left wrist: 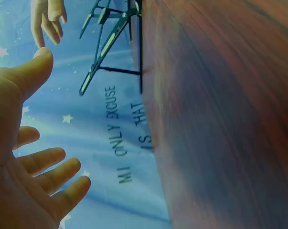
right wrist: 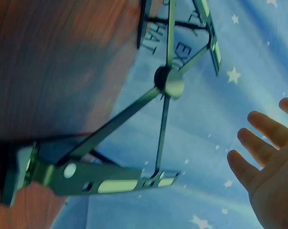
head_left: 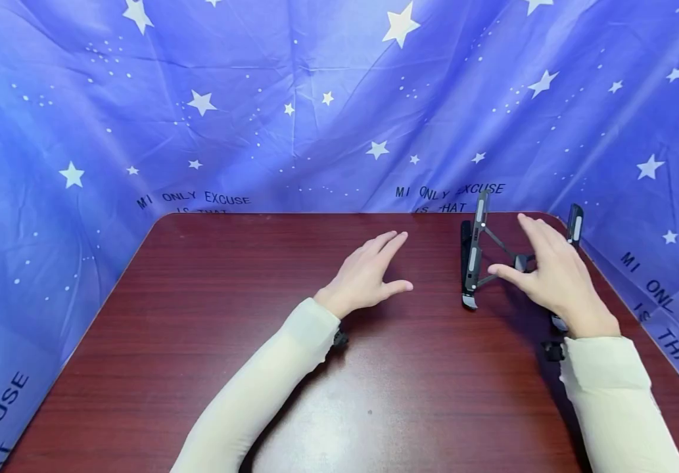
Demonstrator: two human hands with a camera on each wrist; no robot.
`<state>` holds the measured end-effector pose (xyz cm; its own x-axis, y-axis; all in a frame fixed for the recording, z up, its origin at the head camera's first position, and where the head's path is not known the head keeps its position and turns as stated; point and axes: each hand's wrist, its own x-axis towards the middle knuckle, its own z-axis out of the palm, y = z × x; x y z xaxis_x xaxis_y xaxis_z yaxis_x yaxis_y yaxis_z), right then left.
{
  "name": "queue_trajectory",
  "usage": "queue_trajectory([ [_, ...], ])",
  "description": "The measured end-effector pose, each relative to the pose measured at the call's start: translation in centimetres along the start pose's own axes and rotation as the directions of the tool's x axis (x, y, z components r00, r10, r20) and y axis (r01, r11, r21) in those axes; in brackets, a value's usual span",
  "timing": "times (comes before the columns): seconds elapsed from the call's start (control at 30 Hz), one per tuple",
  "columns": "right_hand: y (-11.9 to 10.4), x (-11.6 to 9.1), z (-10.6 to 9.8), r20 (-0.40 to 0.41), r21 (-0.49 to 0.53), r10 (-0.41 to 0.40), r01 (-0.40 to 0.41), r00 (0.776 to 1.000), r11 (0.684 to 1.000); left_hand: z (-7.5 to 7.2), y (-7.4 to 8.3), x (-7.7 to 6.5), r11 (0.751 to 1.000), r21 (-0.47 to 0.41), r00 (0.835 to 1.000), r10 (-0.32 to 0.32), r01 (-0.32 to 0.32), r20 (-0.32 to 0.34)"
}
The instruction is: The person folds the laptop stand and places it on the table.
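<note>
A black folding laptop stand is set up, unfolded, at the right rear of the table. Its two side rails carry pale grip pads, and crossed struts meet at a round hub. Above the stand's right part hovers my right hand, fingers extended and thumb spread; the right wrist view shows a gap between this hand and the struts. My left hand is held over the middle of the table, left of the stand, its fingers spread and holding nothing. In the left wrist view that palm faces the stand's side.
The dark red wooden table has a rounded far edge. A blue curtain with white stars and printed lettering hangs behind it and along both sides. Small black wrist cameras sit beneath the cream sleeves.
</note>
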<state>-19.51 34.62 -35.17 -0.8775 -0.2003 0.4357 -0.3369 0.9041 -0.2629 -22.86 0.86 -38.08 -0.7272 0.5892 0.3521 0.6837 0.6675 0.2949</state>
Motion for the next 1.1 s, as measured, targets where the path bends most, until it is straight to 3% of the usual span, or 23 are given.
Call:
queue_trajectory([
  [0.4, 3.7, -1.1, -1.7, 0.045, 0.039, 0.175, -0.177, 0.984, 0.983, 2.2, 2.6, 4.0, 0.997, -0.073, 0.993, -0.001, 0.010, 0.120],
  [0.73, 6.5, -2.0, -1.5, 0.041, 0.046, 0.200, -0.202, 0.979, 0.978, 4.5, 3.4, 6.1, 0.977, -0.197, 0.983, -0.048, 0.083, 0.178],
  [0.9, 7.8, -2.4, -1.3, 0.052, 0.061, 0.245, -0.248, 0.968, 0.967, 5.9, 3.6, 6.7, 0.957, -0.266, 0.980, -0.066, 0.114, 0.186],
  [1.1, 8.8, -2.7, -1.4, 0.084, 0.101, 0.285, -0.293, 0.955, 0.951, 7.5, 3.8, 7.8, 0.901, -0.384, 0.968, -0.124, 0.202, 0.219],
])
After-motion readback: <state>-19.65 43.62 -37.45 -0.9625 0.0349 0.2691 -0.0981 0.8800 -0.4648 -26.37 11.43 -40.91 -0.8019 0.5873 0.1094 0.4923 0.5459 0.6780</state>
